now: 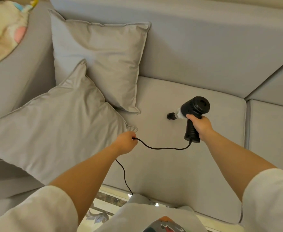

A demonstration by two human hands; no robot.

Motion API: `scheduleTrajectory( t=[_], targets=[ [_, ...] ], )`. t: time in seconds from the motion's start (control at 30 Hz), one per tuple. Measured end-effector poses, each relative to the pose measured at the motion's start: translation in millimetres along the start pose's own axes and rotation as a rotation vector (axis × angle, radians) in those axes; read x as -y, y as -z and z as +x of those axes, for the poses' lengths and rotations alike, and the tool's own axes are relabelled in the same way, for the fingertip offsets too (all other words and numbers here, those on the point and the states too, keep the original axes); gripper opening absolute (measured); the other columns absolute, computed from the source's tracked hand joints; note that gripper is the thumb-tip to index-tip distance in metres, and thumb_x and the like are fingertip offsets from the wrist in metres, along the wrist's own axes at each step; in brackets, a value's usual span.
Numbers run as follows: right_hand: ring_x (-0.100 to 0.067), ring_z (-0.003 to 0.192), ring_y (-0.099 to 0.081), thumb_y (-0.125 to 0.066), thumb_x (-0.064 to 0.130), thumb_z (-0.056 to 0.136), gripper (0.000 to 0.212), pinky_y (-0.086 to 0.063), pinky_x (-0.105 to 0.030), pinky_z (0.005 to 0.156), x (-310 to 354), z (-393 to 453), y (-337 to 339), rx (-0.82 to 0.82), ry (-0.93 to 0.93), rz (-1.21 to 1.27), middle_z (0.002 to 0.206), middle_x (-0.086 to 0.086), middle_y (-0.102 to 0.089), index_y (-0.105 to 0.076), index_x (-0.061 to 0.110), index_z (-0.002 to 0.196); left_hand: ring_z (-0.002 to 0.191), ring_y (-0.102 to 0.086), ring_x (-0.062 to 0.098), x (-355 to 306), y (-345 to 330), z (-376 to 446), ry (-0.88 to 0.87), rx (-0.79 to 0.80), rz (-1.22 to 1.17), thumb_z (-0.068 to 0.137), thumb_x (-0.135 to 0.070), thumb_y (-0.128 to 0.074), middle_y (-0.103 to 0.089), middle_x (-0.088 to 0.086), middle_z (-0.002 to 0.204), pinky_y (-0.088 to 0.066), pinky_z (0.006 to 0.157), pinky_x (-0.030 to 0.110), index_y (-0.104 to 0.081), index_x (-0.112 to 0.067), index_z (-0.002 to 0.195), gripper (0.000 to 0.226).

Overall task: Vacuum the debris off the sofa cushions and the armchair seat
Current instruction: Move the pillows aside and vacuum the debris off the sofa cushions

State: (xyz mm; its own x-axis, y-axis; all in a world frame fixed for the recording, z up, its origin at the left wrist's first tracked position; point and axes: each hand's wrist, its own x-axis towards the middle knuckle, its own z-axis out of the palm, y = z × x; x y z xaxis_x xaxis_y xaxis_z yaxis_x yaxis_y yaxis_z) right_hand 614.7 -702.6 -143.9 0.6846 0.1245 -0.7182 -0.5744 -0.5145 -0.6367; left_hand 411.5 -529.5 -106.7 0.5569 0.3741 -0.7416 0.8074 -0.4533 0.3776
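A black handheld vacuum (193, 113) hovers over the grey sofa seat cushion (179, 164), its small nozzle (171, 116) pointing down and left, touching or just above the fabric. My right hand (201, 125) is closed around the vacuum's handle. A thin black cord (161, 148) runs from the bottom of the handle to my left hand (125, 142), which pinches it, then drops toward the floor. No debris is visible on the cushion from here.
Two grey throw pillows (57, 131) (97, 64) lie on the left part of the seat, against the sofa arm and backrest. A plush toy (5, 32) rests on the arm at top left. A second seat cushion (275, 136) adjoins on the right. Patterned floor (104, 208) shows below.
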Motion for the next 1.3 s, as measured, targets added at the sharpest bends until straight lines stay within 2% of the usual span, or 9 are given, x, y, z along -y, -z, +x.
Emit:
scheduleTrajectory(
  t=[0.13,0.47,0.63,0.73,0.8,0.9,1.03,1.2,1.3],
  targets=[
    [-0.027,0.085,-0.055,-0.064,0.026,0.082,0.034,-0.044,-0.037,0.076,-3.0,0.6,-28.6,0.0,0.012,-0.053,0.083,-0.008,-0.057,-0.055,0.004,0.107,0.083,-0.046,0.021,23.7,11.3,6.5,0.006,-0.01,0.02,0.091,-0.013,-0.047,-0.051,0.006,0.088,-0.034,0.071,0.026,-0.057,-0.01,0.087,0.011],
    [-0.029,0.086,-0.054,-0.063,0.026,0.083,0.04,-0.042,-0.037,0.075,-14.4,-13.0,-26.6,-0.057,-0.052,-0.21,0.096,-0.015,-0.057,-0.053,0.002,0.113,0.087,-0.049,0.022,22.0,17.9,17.3,-0.047,0.045,0.004,0.092,-0.014,-0.047,-0.063,0.016,0.108,-0.035,0.074,0.025,-0.049,-0.015,0.083,0.009],
    [-0.029,0.083,-0.055,-0.065,0.025,0.082,0.042,-0.044,-0.04,0.076,-7.9,-20.8,-40.1,-0.073,-0.058,-0.118,0.088,-0.014,-0.056,-0.053,0.0,0.112,0.088,-0.049,0.021,34.3,34.4,18.1,-0.065,0.048,0.027,0.092,-0.013,-0.046,-0.056,0.01,0.096,-0.041,0.077,0.031,-0.048,-0.014,0.085,0.007],
    [-0.028,0.082,-0.055,-0.065,0.026,0.082,0.039,-0.045,-0.04,0.076,7.4,-30.9,-55.2,-0.044,-0.026,-0.009,0.082,-0.01,-0.056,-0.053,0.002,0.111,0.085,-0.05,0.022,52.3,58.8,21.0,-0.017,0.027,-0.011,0.09,-0.014,-0.05,-0.054,0.001,0.078,-0.04,0.062,0.026,-0.049,-0.015,0.081,0.009],
    [-0.031,0.087,-0.057,-0.065,0.027,0.082,0.039,-0.049,-0.042,0.082,23.4,-39.1,-66.0,-0.007,0.004,0.053,0.09,-0.014,-0.058,-0.053,0.004,0.111,0.091,-0.054,0.025,65.2,79.9,25.3,0.032,-0.017,-0.03,0.088,-0.017,-0.053,-0.057,0.003,0.087,-0.042,0.069,0.025,-0.055,-0.014,0.089,0.004],
    [-0.034,0.092,-0.061,-0.065,0.029,0.081,0.035,-0.051,-0.046,0.087,49.2,-51.7,-81.6,0.049,0.051,0.07,0.098,-0.018,-0.06,-0.054,0.007,0.106,0.119,-0.047,0.031,87.5,114.6,39.1,0.06,-0.261,0.007,0.085,-0.014,-0.057,-0.053,0.015,0.125,-0.04,0.096,0.033,-0.053,-0.006,0.119,0.035],
    [-0.038,0.097,-0.062,-0.065,0.028,0.082,0.021,-0.052,-0.047,0.086,68.1,-63.7,-94.8,0.085,0.106,0.044,0.094,-0.017,-0.059,-0.054,0.013,0.091,0.139,-0.021,0.032,116.5,157.2,53.3,0.146,-0.555,0.035,0.081,-0.018,-0.064,-0.027,0.016,0.148,-0.024,0.112,0.045,-0.034,-0.006,0.137,0.065],
    [-0.039,0.097,-0.061,-0.066,0.028,0.082,0.018,-0.052,-0.046,0.086,67.4,-68.9,-102.4,0.086,0.099,0.032,0.092,-0.015,-0.059,-0.053,0.016,0.086,0.146,-0.002,0.03,168.7,182.9,57.5,0.363,-0.529,0.097,0.077,-0.029,-0.073,0.004,0.01,0.159,-0.015,0.115,0.051,-0.009,-0.015,0.148,0.097],
    [-0.037,0.096,-0.061,-0.066,0.028,0.081,0.02,-0.052,-0.046,0.086,60.8,-65.9,-105.4,0.077,0.086,0.025,0.094,-0.016,-0.059,-0.053,0.016,0.088,0.144,-0.009,0.033,191.0,183.5,58.1,0.422,-0.416,0.14,0.073,-0.038,-0.075,-0.002,0.01,0.158,-0.02,0.113,0.053,0.0,-0.018,0.149,0.108]
  ],
)
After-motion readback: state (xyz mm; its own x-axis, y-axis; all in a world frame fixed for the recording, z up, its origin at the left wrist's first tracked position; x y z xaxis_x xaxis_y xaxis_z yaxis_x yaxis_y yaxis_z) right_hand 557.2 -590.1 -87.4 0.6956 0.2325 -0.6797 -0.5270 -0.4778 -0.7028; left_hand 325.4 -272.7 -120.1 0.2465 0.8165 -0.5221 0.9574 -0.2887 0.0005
